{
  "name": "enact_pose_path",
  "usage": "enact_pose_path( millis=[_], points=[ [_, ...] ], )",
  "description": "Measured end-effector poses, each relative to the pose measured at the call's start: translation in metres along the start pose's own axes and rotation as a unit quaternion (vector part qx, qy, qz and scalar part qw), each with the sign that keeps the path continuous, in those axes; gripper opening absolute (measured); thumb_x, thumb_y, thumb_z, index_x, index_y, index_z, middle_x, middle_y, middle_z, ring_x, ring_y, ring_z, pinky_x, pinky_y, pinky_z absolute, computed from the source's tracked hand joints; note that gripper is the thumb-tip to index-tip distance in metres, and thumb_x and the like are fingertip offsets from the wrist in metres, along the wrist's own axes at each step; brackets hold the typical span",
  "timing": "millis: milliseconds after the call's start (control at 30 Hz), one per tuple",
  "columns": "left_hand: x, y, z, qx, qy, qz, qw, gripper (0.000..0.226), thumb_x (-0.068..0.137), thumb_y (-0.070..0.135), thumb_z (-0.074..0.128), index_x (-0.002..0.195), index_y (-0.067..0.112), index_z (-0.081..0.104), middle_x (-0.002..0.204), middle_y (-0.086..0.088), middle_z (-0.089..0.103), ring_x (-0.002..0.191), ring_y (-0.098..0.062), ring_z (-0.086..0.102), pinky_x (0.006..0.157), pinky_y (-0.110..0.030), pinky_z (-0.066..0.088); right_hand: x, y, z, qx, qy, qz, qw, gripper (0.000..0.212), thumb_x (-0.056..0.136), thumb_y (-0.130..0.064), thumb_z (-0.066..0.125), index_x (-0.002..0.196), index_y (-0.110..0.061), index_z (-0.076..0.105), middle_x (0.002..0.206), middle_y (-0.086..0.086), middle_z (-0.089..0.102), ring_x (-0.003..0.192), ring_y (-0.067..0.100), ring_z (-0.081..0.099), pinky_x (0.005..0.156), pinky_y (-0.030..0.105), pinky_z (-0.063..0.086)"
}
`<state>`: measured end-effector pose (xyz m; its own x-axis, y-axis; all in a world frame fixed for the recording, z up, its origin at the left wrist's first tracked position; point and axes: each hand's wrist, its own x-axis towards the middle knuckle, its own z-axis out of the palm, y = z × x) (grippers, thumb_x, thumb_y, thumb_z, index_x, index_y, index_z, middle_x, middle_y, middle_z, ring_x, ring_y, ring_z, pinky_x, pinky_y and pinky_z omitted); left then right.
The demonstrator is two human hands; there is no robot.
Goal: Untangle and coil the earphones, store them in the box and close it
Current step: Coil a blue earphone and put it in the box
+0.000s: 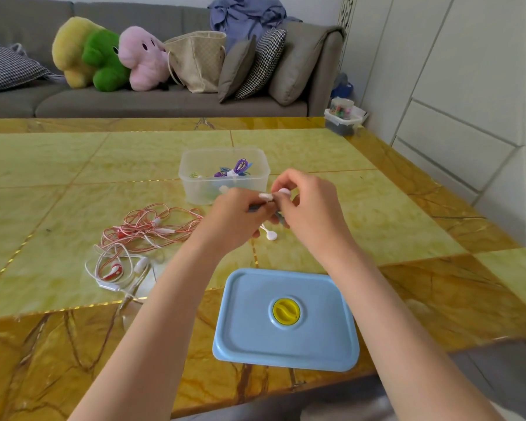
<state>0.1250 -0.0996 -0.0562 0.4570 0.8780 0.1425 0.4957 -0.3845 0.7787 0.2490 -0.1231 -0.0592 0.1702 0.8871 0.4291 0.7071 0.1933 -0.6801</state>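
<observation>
Together, both hands (274,212) pinching earphones (269,235)

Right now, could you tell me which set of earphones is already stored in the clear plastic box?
The purple-corded earphones; the red-and-white tangle lies on the table.

Tabletop (73,165) showing yellow-green marbled tiles with amber-brown veined borders. Lid (286,320), lower centre, showing pale blue with a yellow round knob (286,310). Box (223,174) appearing clear, purple and blue cords (240,167) showing inside. Tangled earphones (140,238), centre left, showing red-and-white cable. Upper left: sofa (164,104) showing grey; plush toys showing yellow (70,47), green (104,62), pink (143,59); one cushion (264,62) showing black-and-white houndstooth.
</observation>
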Motion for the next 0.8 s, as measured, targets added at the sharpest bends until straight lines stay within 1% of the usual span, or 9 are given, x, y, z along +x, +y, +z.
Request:
enact_pose_path(
  millis=[33,100,200,300,367,467,567,700,800],
  points=[
    [-0.001,0.002,0.0,0.036,0.01,0.03,0.999,0.028,0.095,0.016,0.05,0.071,0.017,0.064,0.04,0.026,0.051,0.037,0.002,0.046,0.039,-0.008,0.03,0.001,0.001,-0.001,0.033,0.012,0.019,0.999,0.015,0.087,0.0,0.054,0.079,-0.011,0.06,0.066,-0.002,0.058,0.04,0.004,0.052,0.042,0.009,0.035],
    [-0.001,0.003,0.002,0.101,0.027,0.076,0.992,0.023,0.094,0.019,0.051,0.079,0.011,0.067,0.041,0.029,0.05,0.04,0.004,0.05,0.044,-0.011,0.035,0.003,0.004,-0.006,0.114,0.023,0.069,0.991,0.017,0.087,0.001,0.054,0.076,-0.011,0.058,0.066,-0.001,0.06,0.038,0.009,0.057,0.042,0.02,0.045],
    [0.001,0.001,0.007,0.158,0.048,0.12,0.979,0.019,0.094,0.021,0.049,0.089,0.009,0.063,0.041,0.018,0.047,0.042,0.0,0.047,0.052,-0.022,0.038,0.003,0.007,-0.009,0.169,0.017,0.111,0.979,0.023,0.087,-0.001,0.057,0.071,-0.016,0.057,0.072,0.002,0.062,0.042,0.023,0.061,0.048,0.034,0.053],
    [-0.001,0.001,0.01,0.125,0.057,0.138,0.981,0.008,0.095,0.019,0.049,0.098,0.013,0.045,0.056,0.017,0.052,0.042,0.002,0.048,0.049,-0.02,0.036,0.002,0.009,-0.007,0.189,0.016,0.132,0.973,0.023,0.088,0.0,0.056,0.072,-0.016,0.057,0.069,0.002,0.061,0.04,0.018,0.057,0.045,0.03,0.048],
    [-0.002,0.003,0.011,0.087,0.06,0.137,0.985,0.013,0.095,0.018,0.048,0.096,0.014,0.036,0.061,0.015,0.056,0.043,0.005,0.049,0.045,-0.015,0.034,0.002,0.009,-0.008,0.202,0.023,0.135,0.97,0.02,0.088,0.001,0.056,0.074,-0.014,0.058,0.066,0.0,0.059,0.039,0.015,0.054,0.04,0.024,0.041],
    [0.0,0.004,0.015,0.028,0.058,0.082,0.995,0.014,0.098,0.018,0.043,0.086,0.012,0.037,0.061,0.011,0.058,0.043,0.006,0.048,0.046,-0.013,0.034,0.002,0.008,-0.008,0.106,0.023,0.059,0.992,0.015,0.086,-0.002,0.057,0.079,-0.014,0.061,0.062,-0.009,0.055,0.039,0.004,0.051,0.04,0.013,0.034],
    [0.003,0.004,0.017,-0.057,0.039,0.006,0.998,0.02,0.1,0.019,0.036,0.08,0.015,0.035,0.059,0.005,0.055,0.039,0.003,0.043,0.043,-0.013,0.03,-0.003,0.005,-0.005,0.026,0.022,-0.034,0.999,0.013,0.084,0.001,0.056,0.082,-0.01,0.064,0.057,-0.017,0.048,0.048,-0.005,0.051,0.047,0.009,0.035],
    [0.006,0.006,0.016,-0.203,0.052,-0.069,0.975,0.021,0.102,0.017,0.03,0.081,0.012,0.032,0.058,0.0,0.046,0.032,0.0,0.032,0.035,-0.013,0.024,-0.003,0.008,0.001,-0.012,0.083,-0.158,0.984,0.009,0.079,0.0,0.061,0.08,-0.008,0.064,0.074,-0.006,0.058,0.056,-0.001,0.044,0.054,0.014,0.036],
    [0.008,0.005,0.012,-0.309,0.087,-0.095,0.942,0.022,0.101,0.013,0.03,0.079,0.012,0.035,0.047,0.007,0.04,0.033,-0.002,0.029,0.035,-0.013,0.023,-0.005,0.005,0.009,-0.007,0.101,-0.215,0.971,0.008,0.077,0.0,0.061,0.08,-0.005,0.066,0.08,0.001,0.063,0.061,0.005,0.047,0.057,0.018,0.041]
  ],
)
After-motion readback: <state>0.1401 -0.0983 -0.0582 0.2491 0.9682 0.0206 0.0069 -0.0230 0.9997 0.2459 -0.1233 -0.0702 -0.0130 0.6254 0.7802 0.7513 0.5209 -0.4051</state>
